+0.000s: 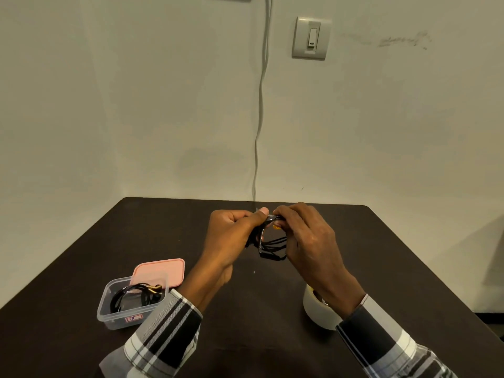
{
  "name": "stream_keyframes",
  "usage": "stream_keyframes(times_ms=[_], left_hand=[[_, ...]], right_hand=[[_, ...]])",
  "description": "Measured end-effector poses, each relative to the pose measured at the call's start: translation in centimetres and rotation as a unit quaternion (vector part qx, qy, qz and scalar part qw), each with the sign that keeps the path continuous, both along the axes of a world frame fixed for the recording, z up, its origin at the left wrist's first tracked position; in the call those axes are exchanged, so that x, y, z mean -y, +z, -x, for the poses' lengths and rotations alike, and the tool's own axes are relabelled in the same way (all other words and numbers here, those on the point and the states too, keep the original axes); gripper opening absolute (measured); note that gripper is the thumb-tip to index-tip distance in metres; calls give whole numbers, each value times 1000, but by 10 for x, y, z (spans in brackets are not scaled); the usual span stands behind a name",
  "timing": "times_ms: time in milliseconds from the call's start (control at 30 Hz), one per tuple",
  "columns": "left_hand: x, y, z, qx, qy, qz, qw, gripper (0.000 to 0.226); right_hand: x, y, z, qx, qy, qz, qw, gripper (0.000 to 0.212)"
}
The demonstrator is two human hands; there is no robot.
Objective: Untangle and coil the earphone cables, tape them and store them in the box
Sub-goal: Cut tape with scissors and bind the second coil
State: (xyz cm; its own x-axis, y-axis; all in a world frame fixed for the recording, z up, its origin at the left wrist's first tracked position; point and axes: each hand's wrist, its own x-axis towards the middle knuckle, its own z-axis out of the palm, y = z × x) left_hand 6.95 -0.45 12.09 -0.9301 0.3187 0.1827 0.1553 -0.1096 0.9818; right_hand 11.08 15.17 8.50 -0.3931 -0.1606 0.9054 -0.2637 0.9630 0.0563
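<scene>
Desk [381, 255]: dark, matt. Box [109, 309]: clear glossy plastic. Lid [163, 268]: pink matt plastic. Sleeves [163, 331]: checked cloth.

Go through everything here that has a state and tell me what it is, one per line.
Box: open, coiled earphones inside.
Lid: off, behind the box.
Cable: coiled, held above the table.
Left hand: grips the cable.
Right hand: pinches the cable.
Tape roll: on the table, untouched.
</scene>
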Motion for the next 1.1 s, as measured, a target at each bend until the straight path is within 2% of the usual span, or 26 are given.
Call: stream_keyframes(times_ms=[133, 300, 400, 567, 867, 967, 1033, 1100], left_hand=[[1, -3, -1, 12, -19, -11, 1000, 45], [0, -2, -3, -3, 22, -14, 1000, 23], [1, -5, -6, -85, 44, -24, 995, 29], [0, -12, -4, -238, 59, 20, 969, 20], [0, -18, 4, -435, 119, 196, 871, 22], [-3, -18, 2, -436, 116, 246, 858, 16], [-3, -18, 0, -412, 97, 258, 868, 16], [-2, -19, 2, -373, 64, 244, 893, 17]], right_hand=[[2, 2, -4, 17, -8, -11, 1000, 16], [3, 3, -3, 31, -12, -16, 999, 15], [4, 6, -3, 33, -22, -5, 999, 20], [4, 8, -3, 48, -26, 1, 998, 20], [3, 3, 0, 63, -42, -18, 997, 13], [3, 2, 0, 63, -37, -28, 997, 15], [2, 4, 0, 65, -18, -31, 997, 16], [1, 8, -1, 71, 6, -33, 997, 12]])
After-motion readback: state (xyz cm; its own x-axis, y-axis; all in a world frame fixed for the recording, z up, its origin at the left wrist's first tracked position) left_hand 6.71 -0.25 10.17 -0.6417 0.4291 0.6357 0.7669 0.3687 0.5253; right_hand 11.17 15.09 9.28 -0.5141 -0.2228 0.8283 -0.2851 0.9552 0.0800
